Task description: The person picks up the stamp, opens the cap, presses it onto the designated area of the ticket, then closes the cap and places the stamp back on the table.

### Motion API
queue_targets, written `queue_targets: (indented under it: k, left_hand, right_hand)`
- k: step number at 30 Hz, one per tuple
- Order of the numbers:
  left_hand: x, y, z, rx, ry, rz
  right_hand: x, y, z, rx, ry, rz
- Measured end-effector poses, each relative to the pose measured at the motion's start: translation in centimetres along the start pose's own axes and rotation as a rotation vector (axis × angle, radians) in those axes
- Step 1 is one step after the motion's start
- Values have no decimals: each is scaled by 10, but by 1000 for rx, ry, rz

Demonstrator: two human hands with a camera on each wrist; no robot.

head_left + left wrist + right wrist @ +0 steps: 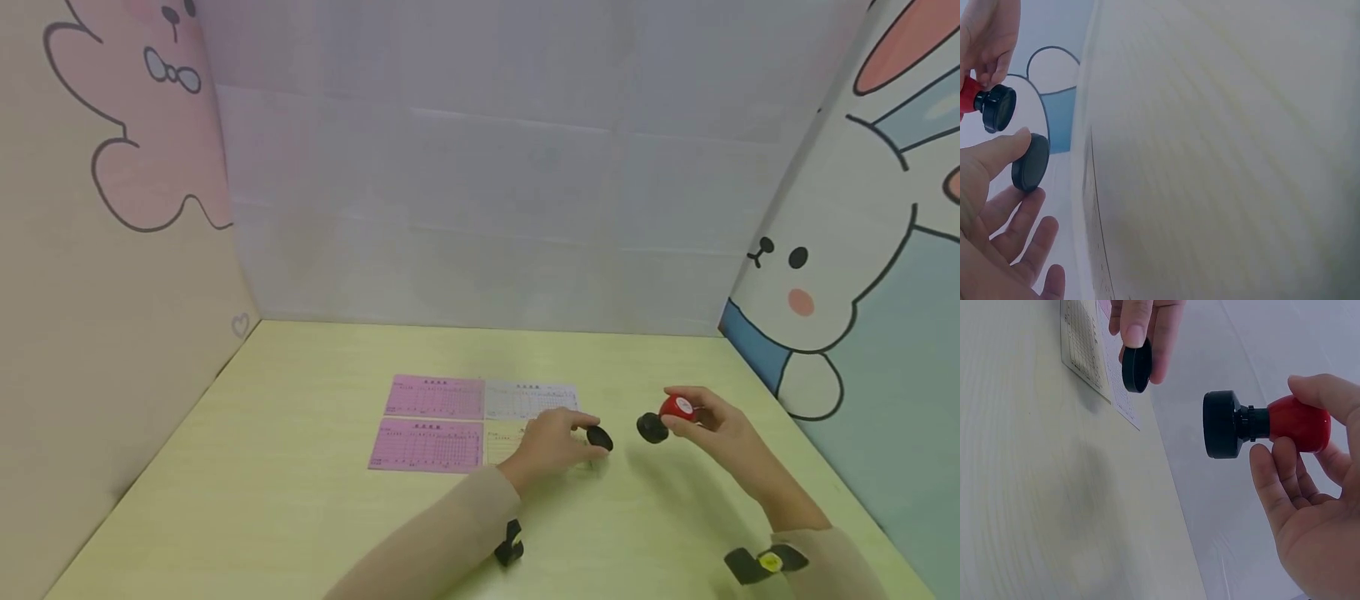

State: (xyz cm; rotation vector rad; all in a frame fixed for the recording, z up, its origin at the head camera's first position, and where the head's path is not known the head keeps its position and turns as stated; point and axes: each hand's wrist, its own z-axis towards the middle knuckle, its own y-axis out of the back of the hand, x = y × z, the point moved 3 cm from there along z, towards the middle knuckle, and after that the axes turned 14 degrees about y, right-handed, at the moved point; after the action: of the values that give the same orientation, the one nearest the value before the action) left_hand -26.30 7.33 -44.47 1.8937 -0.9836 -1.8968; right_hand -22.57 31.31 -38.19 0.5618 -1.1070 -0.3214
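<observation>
My right hand (716, 421) grips a hand stamp by its round red handle (1300, 424). The stamp's black round head (1221, 425) points toward the left hand, held above the table. Between thumb and fingers, my left hand (553, 442) pinches a round black stamp cap (1031, 162). In the head view, a short gap parts the cap from the stamp's head. Beneath and behind the left hand lie printed paper slips, two of them pink (429, 445), one white (528, 400) and one pale yellow, which the hand partly covers.
The pale wooden table (285, 467) meets a whitish back wall (487, 208). Side panels carry cartoon animals, a pink one (161, 150) at left and a white rabbit (832, 250) at right. Dark straps (750, 567) sit at both sleeves.
</observation>
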Motion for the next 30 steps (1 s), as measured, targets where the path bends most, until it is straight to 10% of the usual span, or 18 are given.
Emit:
queue_targets:
  k: [30]
  left_hand:
    - [-26, -28, 15, -103, -1, 474]
  right_hand:
    - [-6, 2, 0, -22, -4, -10]
